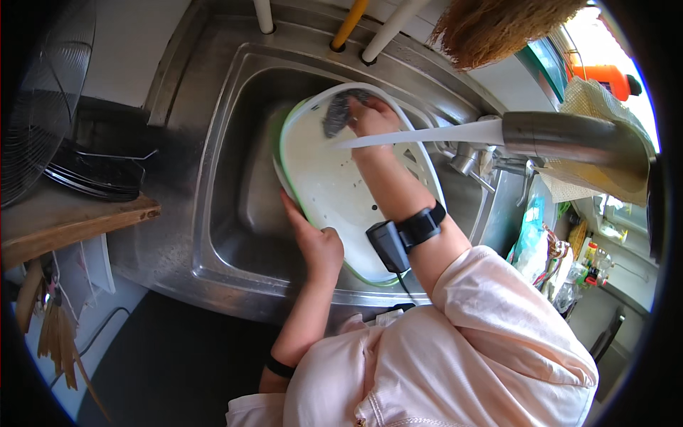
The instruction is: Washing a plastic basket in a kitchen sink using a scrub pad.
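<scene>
A white plastic basin (pixel 331 192) with a green rim and some slots at its right side is tilted over the stainless steel sink (pixel 256 192). My left hand (pixel 320 248) grips its lower left rim, the fingers partly hidden beneath it. In my right hand (pixel 373 117) is a grey metal scouring pad (pixel 338 113), pressed to the basin's inside near the far rim. Water runs from the metal faucet (pixel 565 136) into the basin, close by my right wrist. Small dark specks lie on the basin's inner surface.
Dark stacked plates or pans (pixel 96 173) and a wire rack stand on a wooden shelf (pixel 80 224) at the left. White and yellow pipes (pixel 349 24) rise behind the sink. A brown fibrous bundle (pixel 496 32) hangs at the top right, near an orange bottle (pixel 608 80).
</scene>
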Available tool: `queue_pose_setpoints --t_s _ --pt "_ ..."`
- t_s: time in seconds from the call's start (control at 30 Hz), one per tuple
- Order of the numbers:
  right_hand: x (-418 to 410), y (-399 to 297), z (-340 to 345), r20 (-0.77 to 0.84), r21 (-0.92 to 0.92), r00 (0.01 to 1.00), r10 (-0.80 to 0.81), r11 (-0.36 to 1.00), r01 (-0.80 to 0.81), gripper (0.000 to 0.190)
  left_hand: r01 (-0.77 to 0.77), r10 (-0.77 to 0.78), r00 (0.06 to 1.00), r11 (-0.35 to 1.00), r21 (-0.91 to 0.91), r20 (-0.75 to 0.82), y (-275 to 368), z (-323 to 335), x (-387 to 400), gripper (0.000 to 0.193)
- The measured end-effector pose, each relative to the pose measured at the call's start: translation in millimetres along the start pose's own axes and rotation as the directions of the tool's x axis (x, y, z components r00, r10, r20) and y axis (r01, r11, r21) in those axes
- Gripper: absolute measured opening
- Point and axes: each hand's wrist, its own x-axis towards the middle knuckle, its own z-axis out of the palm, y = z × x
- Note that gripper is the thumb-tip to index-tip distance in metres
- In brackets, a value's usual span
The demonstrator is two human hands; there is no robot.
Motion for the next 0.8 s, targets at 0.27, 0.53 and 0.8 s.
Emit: queue_pose_setpoints --t_s 0.27,0.53,0.8 --pt "-29.9 59.6 5.4 0.54 -0.426 0.838 -0.08 0.832 0.354 0.019 -0.014 0.014 1.0 0.996 0.087 0.001 -6.2 4.2 2.3 0.094" --pt "-4.2 131.3 -75.9 0.708 -0.586 0.605 0.364 -0.176 0.791 0.014 -0.013 0.015 0.999 0.999 0.039 -0.047 -0.9 7.1 2.9 0.093" --pt "20.4 143.9 -15.6 0.439 -0.851 0.883 -0.164 0.239 0.467 0.013 -0.007 0.007 1.0 0.993 0.122 0.0 -1.4 2.3 3.6 0.094"
